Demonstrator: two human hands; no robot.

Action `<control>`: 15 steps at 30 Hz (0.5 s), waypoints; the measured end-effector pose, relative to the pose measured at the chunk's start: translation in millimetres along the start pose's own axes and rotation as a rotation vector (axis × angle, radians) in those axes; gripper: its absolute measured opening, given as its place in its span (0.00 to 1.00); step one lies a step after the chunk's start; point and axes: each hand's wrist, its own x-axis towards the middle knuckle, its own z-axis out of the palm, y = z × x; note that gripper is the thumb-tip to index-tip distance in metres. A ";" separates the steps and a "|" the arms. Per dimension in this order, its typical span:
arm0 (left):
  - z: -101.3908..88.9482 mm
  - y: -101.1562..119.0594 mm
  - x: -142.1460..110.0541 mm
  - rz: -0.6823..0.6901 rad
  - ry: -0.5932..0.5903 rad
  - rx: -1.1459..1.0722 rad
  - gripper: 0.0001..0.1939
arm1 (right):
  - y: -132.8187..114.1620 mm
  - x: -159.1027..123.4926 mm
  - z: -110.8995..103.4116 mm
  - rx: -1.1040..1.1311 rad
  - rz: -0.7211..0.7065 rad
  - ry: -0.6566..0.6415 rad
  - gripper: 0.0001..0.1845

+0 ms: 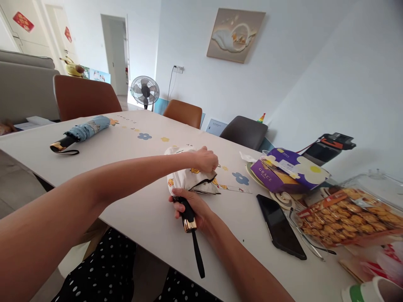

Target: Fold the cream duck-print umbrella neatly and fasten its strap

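white umbrella (180, 179) held in both hands (205, 160)

I see 3 chairs (86, 97) and a fan (145, 90) beyond the table (145, 214). At right, a phone (279, 226) lies near cookies (344, 218) and a box (272, 177).

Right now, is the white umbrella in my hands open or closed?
Closed, but not neatly wrapped: the white umbrella is bunched together, loose folds of fabric sticking out by your left hand.

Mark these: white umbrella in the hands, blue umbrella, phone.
White umbrella (182, 179): head view, on the canopy fabric.
Blue umbrella (87, 130): head view, on the folded canopy.
Phone (279, 225): head view, on the dark screen.
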 end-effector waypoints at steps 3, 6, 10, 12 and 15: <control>-18.8 -0.1 -8.4 0.005 0.208 -0.028 0.08 | -1.7 -1.7 2.6 0.009 0.024 0.034 0.10; -45.7 -2.0 -32.6 -0.070 0.405 -0.176 0.10 | -4.6 -3.8 6.2 0.002 0.061 0.073 0.09; -72.9 -9.3 -91.7 -0.179 0.545 -0.250 0.09 | -6.9 -3.9 8.3 -0.027 0.081 0.096 0.07; -74.8 -16.6 -124.4 -0.269 0.588 -0.305 0.08 | -6.2 -2.2 7.6 -0.026 0.073 0.100 0.07; -63.7 -30.5 -164.4 -0.367 0.627 -0.458 0.07 | -3.8 1.4 5.4 0.001 0.032 0.086 0.07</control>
